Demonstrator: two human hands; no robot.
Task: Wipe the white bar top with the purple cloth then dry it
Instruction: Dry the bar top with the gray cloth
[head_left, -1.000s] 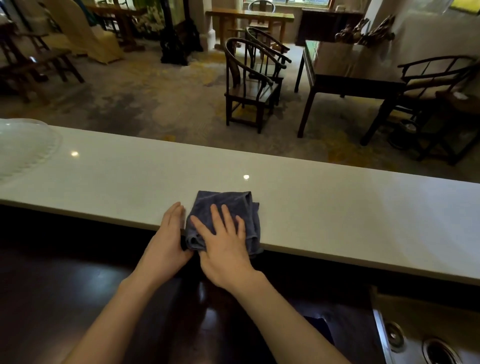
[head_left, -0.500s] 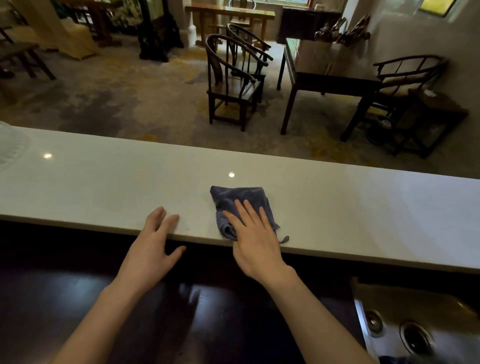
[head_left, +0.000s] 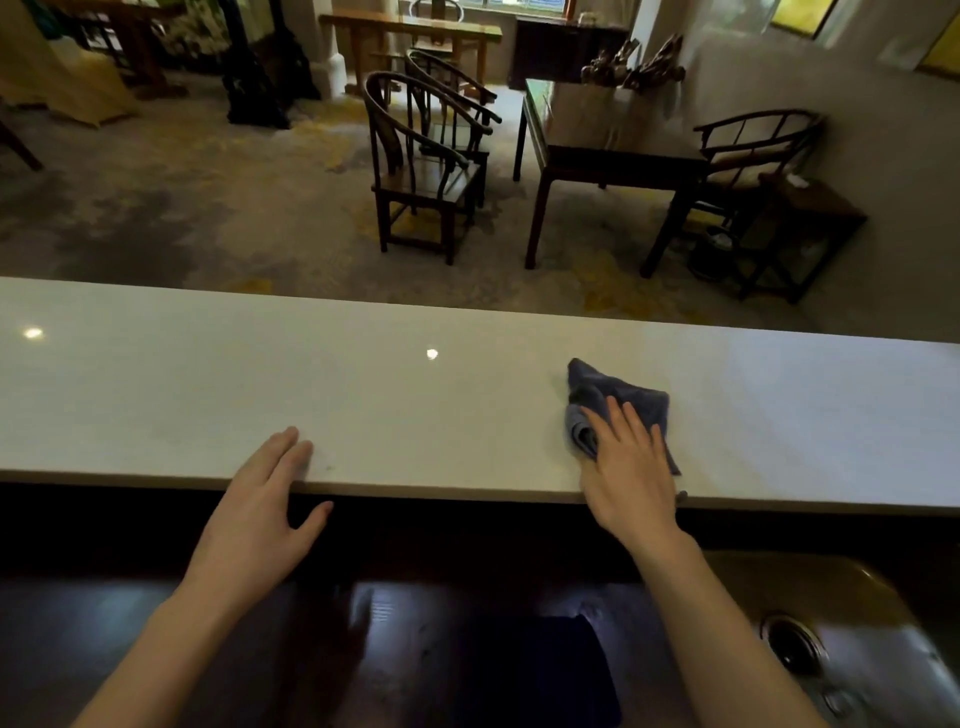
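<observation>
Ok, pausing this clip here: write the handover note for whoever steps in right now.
Right hand: flat on the purple cloth, pressing it to the white bar top, right of centre near the front edge.
Left hand: open, empty, fingers resting on the front edge.
Done: cannot tell how much has been wiped.
Left: wipe the rest, then dry. A dark cloth lies on the lower counter beside the sink.

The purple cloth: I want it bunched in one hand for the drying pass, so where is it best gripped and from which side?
Probably the rolled fold at the purple cloth's left edge, taken from above and from the near side. That roll stands proud of the white bar top, giving fingers bulk to pinch; elsewhere it lies flat. The right hand rests open on it; the left hand is at the bar edge.
</observation>
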